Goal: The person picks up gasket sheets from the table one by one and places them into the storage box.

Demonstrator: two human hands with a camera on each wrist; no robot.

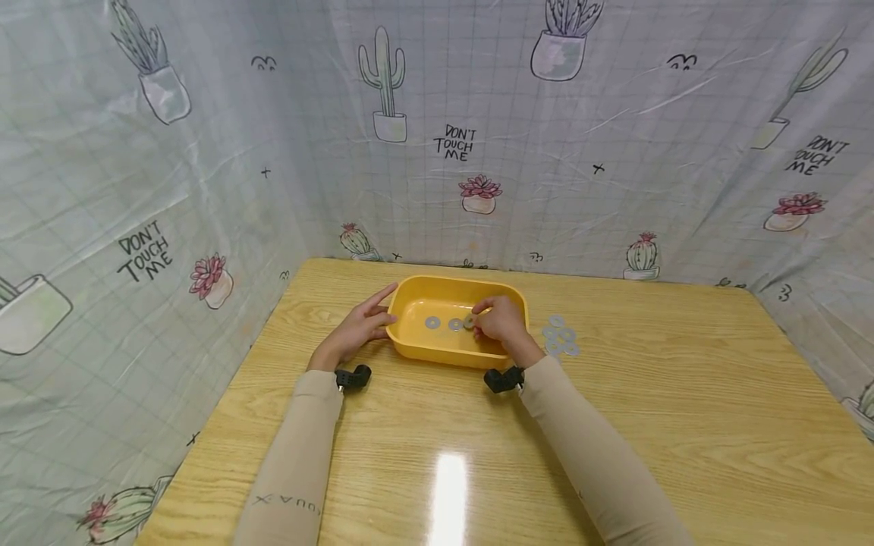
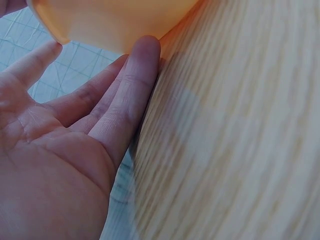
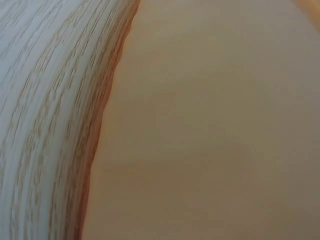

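Observation:
A yellow rectangular plastic tray [image 1: 437,355] sits on the wooden table. My left hand [image 1: 355,330] rests against its left end, the fingers fairly straight; in the left wrist view the fingertips [image 2: 146,47] touch the tray's outer wall [image 2: 110,25]. Over the right side of the tray, my right hand [image 1: 504,320] reaches in with bent fingers and pinches a grey flat washer [image 1: 469,322] near the tray floor. Two more washers lie flat inside, one washer [image 1: 432,322] being left of the other washer [image 1: 455,324]. The right wrist view shows the tray wall [image 3: 200,125], not the hand.
Several loose washers [image 1: 553,347] lie in a cluster on the table, just right of the tray. Cactus-print sheeting [image 1: 437,197] hangs behind the table [image 1: 382,455] and along its left side. Black wrist cameras sit on both wrists.

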